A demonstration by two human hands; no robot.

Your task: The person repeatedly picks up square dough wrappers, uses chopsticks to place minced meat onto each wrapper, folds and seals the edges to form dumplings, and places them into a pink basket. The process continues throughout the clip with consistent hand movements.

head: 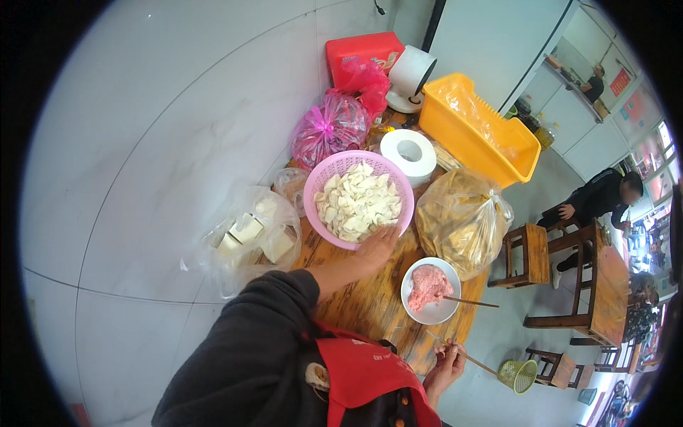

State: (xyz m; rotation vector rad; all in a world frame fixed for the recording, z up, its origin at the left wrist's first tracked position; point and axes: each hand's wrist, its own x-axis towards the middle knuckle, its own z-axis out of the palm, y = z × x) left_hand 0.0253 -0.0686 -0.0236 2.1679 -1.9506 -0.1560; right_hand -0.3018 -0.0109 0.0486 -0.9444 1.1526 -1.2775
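My left hand (380, 246) lies over the near rim of a pink plastic colander (316, 224), its fingertips beside the food. Small folded dumplings (358, 203), pale and wonton-like, fill the colander. Whether the fingers grip the rim or a dumpling cannot be told. Down at the table's right edge, my right hand (451, 363) pinches a thin wooden stick (480, 365), which sticks out on both sides. Between the hands stands a white bowl (438, 316) of pink minced meat (428, 284), with a brown chopstick (472, 301) resting in it.
Around the colander on the wooden table (352, 299) are a clear bag of white blocks (246, 229), a tied pink bag (331, 128), a paper roll (408, 153), a yellow bin (480, 128) and a large bag of yellowish food (453, 219). A seated person (592, 197) is at another table.
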